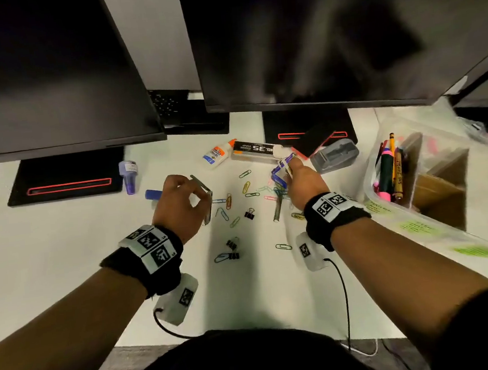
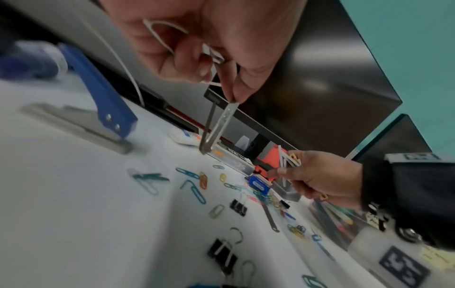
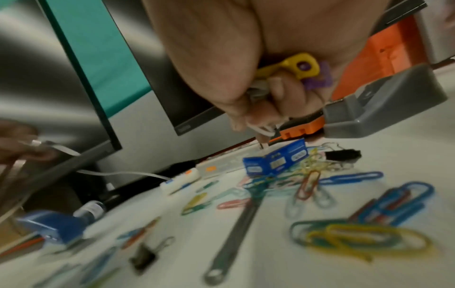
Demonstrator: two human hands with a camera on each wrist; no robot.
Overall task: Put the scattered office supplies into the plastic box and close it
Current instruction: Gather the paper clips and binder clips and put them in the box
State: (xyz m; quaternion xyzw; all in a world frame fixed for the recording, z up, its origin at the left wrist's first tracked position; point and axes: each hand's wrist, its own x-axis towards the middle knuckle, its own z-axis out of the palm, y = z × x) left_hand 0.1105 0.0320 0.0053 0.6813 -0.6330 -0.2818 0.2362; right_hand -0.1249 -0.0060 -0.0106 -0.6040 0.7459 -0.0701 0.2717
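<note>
My left hand point(image 1: 191, 197) hovers over the white desk and pinches thin metal fastener strips point(image 2: 220, 122) between thumb and fingertips; a white loop lies in its palm. My right hand point(image 1: 292, 168) grips a bundle of white strips with yellow and purple plastic pieces point(image 3: 301, 67), above a pile of coloured paper clips point(image 3: 312, 171) and a small blue box point(image 3: 275, 159). The clear plastic box point(image 1: 387, 200) stands open at the right with pens and markers inside. Another metal strip point(image 1: 278, 208) and black binder clips point(image 1: 249, 213) lie between my hands.
At the back of the desk lie a glue bottle point(image 1: 217, 154), a staples box point(image 1: 256, 151), a grey stapler point(image 1: 333, 155), a purple bottle point(image 1: 128, 175) and a blue hole punch point(image 2: 108, 109). Monitors overhang the rear of the desk point(image 1: 66, 276).
</note>
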